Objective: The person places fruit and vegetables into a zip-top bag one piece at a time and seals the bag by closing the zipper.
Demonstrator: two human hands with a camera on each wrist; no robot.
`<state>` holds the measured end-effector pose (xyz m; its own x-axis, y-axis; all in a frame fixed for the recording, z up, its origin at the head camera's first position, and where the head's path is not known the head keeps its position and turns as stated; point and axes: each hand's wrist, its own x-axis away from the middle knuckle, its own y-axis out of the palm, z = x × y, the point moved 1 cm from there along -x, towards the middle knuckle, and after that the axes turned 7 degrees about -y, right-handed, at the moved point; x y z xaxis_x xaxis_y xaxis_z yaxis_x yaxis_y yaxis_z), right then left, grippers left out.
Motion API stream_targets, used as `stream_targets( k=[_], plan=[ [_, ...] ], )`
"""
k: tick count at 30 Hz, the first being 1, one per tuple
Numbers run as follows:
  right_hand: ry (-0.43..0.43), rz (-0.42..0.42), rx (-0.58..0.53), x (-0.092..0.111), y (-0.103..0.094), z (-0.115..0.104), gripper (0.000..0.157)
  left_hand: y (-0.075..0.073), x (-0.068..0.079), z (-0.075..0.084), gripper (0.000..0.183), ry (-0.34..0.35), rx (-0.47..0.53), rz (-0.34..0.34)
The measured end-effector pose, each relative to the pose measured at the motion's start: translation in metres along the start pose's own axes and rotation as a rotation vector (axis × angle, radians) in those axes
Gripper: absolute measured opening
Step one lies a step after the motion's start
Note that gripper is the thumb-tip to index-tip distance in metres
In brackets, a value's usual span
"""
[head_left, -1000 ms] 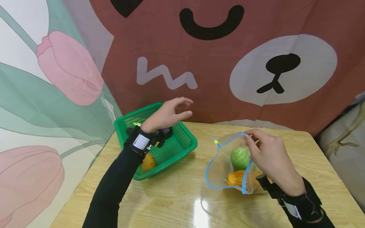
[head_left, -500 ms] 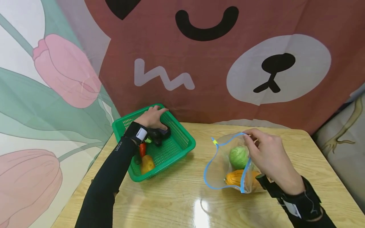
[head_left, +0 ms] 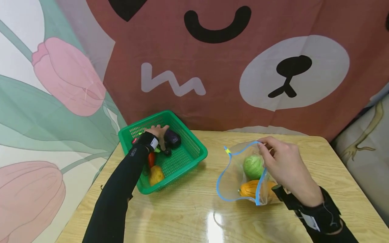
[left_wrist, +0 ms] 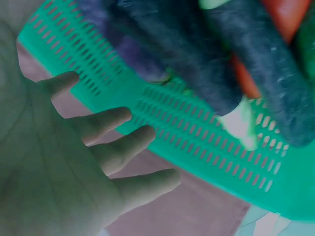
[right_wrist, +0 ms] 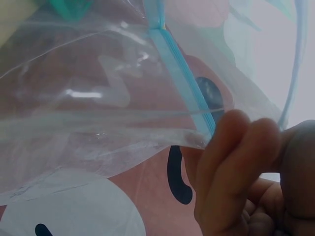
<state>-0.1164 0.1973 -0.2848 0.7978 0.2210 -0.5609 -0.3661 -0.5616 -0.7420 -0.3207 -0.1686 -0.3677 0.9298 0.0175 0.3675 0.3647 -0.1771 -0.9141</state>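
My left hand (head_left: pixel 158 133) reaches into a green basket (head_left: pixel 189 161), fingers spread over the vegetables. In the left wrist view, its straight fingers (left_wrist: pixel 125 152) stand apart from a long dark vegetable (left_wrist: pixel 179 54) with a pale tip. A purple eggplant (head_left: pixel 172 138) lies beside the hand in the head view. My right hand (head_left: pixel 287 167) pinches the rim of a clear zip bag (head_left: pixel 231 177) with blue edging, thumb against fingers. The bag stands with its mouth apart. Inside are a green cabbage (head_left: pixel 253 167) and a ridged orange vegetable (head_left: pixel 249 189), partly hidden.
The basket also holds a red pepper (head_left: pixel 151 159) and a yellowish rounded piece of produce (head_left: pixel 156 175). Both stand on a wooden table (head_left: pixel 182 216). A printed cloth (head_left: pixel 170 40) hangs close behind the table's back edge.
The left hand has come from above the basket's back edge, down and leftward into the basket among the vegetables. The right hand keeps its pinch on the bag, nearly still.
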Motion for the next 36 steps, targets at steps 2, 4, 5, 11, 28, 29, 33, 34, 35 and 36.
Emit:
stream_targets(
  k=[2, 4, 5, 11, 28, 29, 33, 34, 35, 36],
  plan=[
    [0.005, -0.008, -0.002, -0.001, 0.000, 0.000, 0.012, 0.004, 0.001, 0.001, 0.098, 0.004, 0.022, -0.007],
    [0.008, -0.011, -0.007, -0.001, 0.000, 0.000, 0.011, 0.007, 0.008, 0.000, 0.085, 0.040, 0.050, 0.027],
    [0.007, -0.010, -0.007, -0.002, 0.000, 0.000, 0.011, 0.009, 0.011, -0.001, 0.077, 0.063, 0.051, 0.060],
    [0.005, -0.005, -0.006, -0.001, 0.003, 0.000, 0.011, 0.028, -0.002, -0.006, 0.035, 0.126, 0.033, 0.183],
    [-0.011, 0.006, 0.003, -0.002, 0.001, 0.000, 0.012, 0.027, -0.018, 0.002, 0.047, 0.189, 0.050, 0.075],
    [-0.009, 0.004, 0.003, -0.002, 0.001, 0.000, 0.012, 0.026, -0.017, 0.003, 0.051, 0.200, 0.071, 0.062],
    [-0.006, -0.005, 0.007, -0.002, 0.001, 0.000, 0.012, 0.023, -0.017, 0.006, 0.060, 0.221, 0.129, 0.026],
    [-0.007, -0.007, 0.007, -0.002, 0.001, 0.000, 0.012, 0.023, -0.017, 0.006, 0.061, 0.230, 0.140, 0.024],
    [-0.007, -0.010, 0.006, -0.002, 0.001, 0.000, 0.012, 0.023, -0.017, 0.006, 0.061, 0.246, 0.147, 0.029],
    [-0.009, -0.010, 0.008, -0.002, 0.002, 0.000, 0.011, 0.023, -0.019, 0.006, 0.060, 0.256, 0.152, 0.036]
  ],
)
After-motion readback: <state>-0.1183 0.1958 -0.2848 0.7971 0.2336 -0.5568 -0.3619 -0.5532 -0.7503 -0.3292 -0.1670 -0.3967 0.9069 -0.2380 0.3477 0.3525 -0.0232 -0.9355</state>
